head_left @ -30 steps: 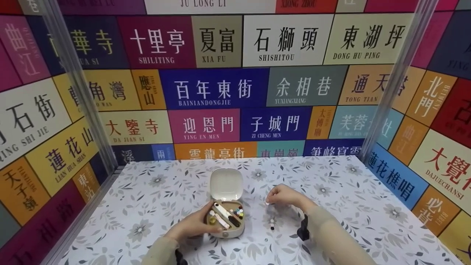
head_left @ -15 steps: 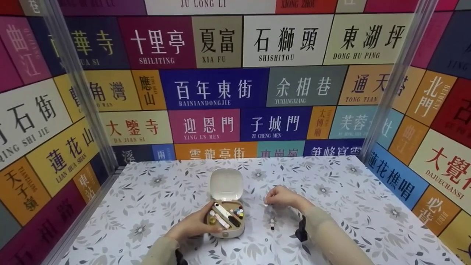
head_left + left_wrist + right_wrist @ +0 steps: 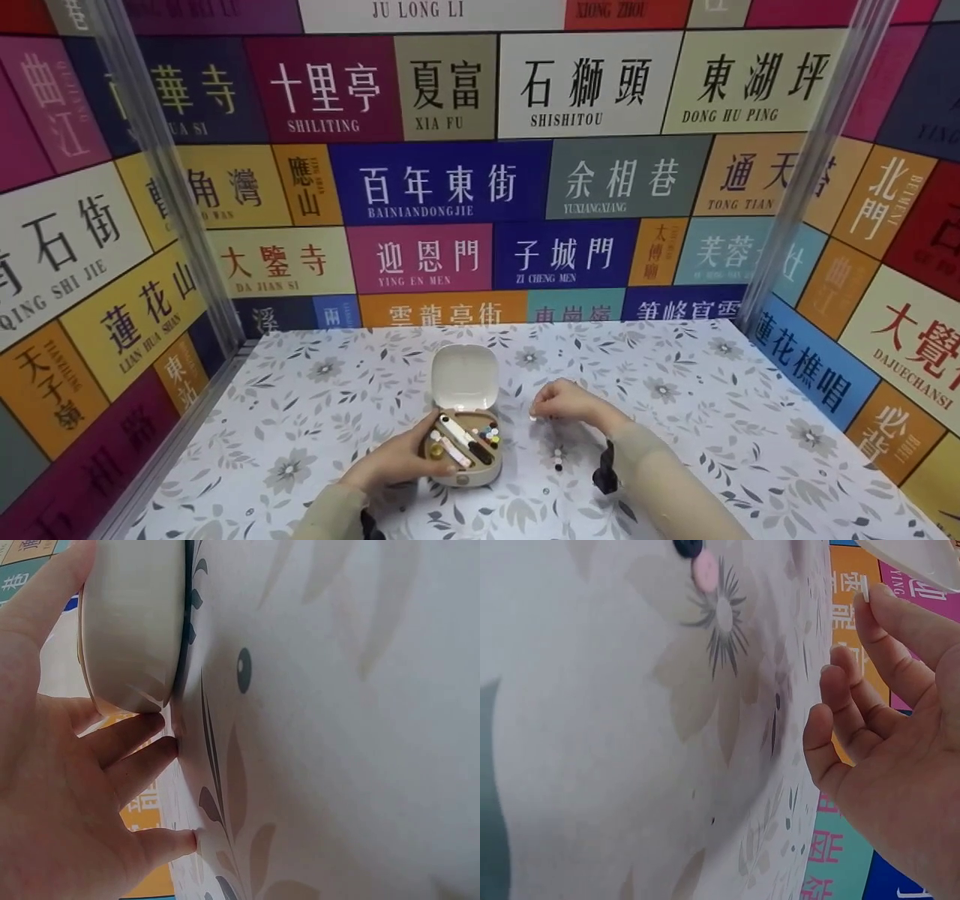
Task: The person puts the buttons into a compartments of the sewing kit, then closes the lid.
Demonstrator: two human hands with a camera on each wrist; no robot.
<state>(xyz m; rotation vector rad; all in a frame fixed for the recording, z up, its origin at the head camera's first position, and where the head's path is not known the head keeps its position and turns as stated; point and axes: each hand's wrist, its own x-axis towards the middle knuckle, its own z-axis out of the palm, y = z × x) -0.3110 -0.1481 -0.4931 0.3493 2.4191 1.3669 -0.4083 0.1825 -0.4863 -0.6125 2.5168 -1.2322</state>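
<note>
A cream case [image 3: 466,477] stands with its lid [image 3: 465,377] raised; inside lie a white tool [image 3: 454,429], a black-ended one and small coloured buttons [image 3: 490,433]. My left hand [image 3: 394,459] grips the case's left side, thumb at the front; in the left wrist view that hand [image 3: 82,787] has its fingers around the case wall [image 3: 135,622]. To the right of the case, my right hand [image 3: 568,403] pinches a small white button [image 3: 533,417] between thumb and index finger, above the cloth. The right wrist view shows the button [image 3: 865,589] edge-on at the fingertips of the hand [image 3: 900,735].
A few small buttons [image 3: 558,459] lie in a short row on the floral cloth [image 3: 375,375], below my right hand. Black bands are on both wrists. Walls of coloured name panels [image 3: 442,184] and metal posts [image 3: 802,172] stand around the table.
My right hand has moved left toward the case with the white button pinched. The left hand keeps its hold on the case. The head view has shifted slightly.
</note>
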